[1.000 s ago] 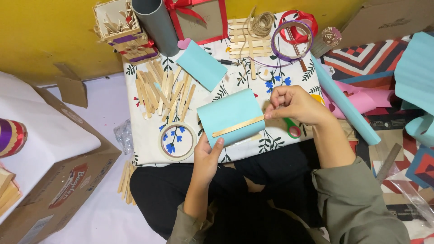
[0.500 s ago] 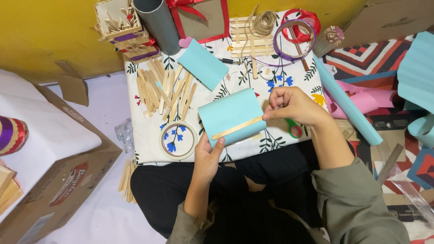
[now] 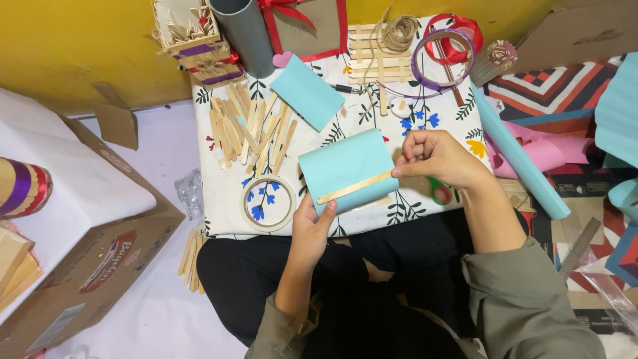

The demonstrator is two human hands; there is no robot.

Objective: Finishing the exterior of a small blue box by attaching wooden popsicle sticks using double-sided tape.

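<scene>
Tape ring (image 3: pixel 268 203) and loose wooden sticks (image 3: pixel 247 130) beside held blue card (image 3: pixel 345 166).

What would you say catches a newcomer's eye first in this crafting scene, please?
Most striking is the light blue card at the centre of the floral cloth, held from below by the left hand, while the right hand pinches one end of a wooden stick laid across it. A pile of loose wooden sticks lies to the card's left, with a tape roll just below it.

Head cam, steep downward, close over lap
</scene>
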